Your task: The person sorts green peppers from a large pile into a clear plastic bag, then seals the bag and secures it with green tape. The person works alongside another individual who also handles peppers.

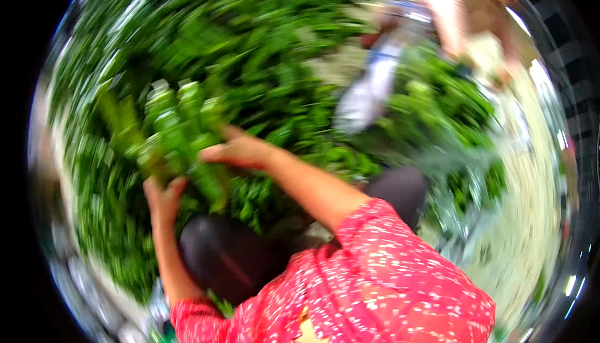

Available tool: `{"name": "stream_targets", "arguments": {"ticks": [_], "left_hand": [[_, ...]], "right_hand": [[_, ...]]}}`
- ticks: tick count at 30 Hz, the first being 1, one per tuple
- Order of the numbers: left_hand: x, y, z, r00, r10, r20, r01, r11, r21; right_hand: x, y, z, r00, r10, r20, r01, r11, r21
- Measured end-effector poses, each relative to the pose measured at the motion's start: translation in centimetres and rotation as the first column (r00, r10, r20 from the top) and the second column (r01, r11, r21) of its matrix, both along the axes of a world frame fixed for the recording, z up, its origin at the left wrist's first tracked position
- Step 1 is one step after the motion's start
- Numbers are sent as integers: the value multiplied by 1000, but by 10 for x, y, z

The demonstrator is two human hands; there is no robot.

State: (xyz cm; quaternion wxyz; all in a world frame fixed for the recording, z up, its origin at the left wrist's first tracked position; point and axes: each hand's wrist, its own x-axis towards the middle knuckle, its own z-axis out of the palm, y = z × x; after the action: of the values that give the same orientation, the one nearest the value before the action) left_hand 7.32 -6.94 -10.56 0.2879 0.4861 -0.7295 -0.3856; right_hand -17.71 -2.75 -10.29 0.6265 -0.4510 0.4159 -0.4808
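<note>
My left hand [164,197] is closed around the lower end of a bunch of long green chilli peppers or similar pods [164,122], blurred by motion. From the other side, my right hand [239,148] grips the same bunch, its thumb towards me. The bunch is above a wide heap of dark green leafy vegetables [281,61], which spreads in front of me and down the left side. My fingertips are mostly hidden behind the bunch.
To the right, more leafy greens [436,94] lie by clear plastic bags [468,202] on the pale floor [515,249]. A white, blurred object [363,104] stands between the heaps. Another person's bare limbs [464,10] show at the top right. My knees border the near side.
</note>
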Motion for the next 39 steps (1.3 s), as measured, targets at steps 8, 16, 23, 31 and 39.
{"name": "stream_targets", "arguments": {"ticks": [8, 16, 23, 31, 39], "left_hand": [[-235, -5, 213, 814, -570, -115, 481, 771, -417], [-514, 120, 310, 318, -803, 503, 942, 209, -262], [-614, 100, 160, 256, -534, 806, 966, 173, -193], [-597, 91, 130, 483, -658, 578, 876, 363, -319], [-570, 98, 160, 428, -420, 800, 900, 271, -340]], "right_hand": [[-159, 122, 161, 785, -507, 356, 606, 748, -271], [-296, 252, 155, 235, -746, 623, 941, 13, -338], [-346, 339, 61, -546, -788, -285, 807, -403, -431], [-356, 313, 48, -713, -505, -487, 577, -28, -816], [-362, 347, 66, -652, -393, -648, 641, 170, -748]]}}
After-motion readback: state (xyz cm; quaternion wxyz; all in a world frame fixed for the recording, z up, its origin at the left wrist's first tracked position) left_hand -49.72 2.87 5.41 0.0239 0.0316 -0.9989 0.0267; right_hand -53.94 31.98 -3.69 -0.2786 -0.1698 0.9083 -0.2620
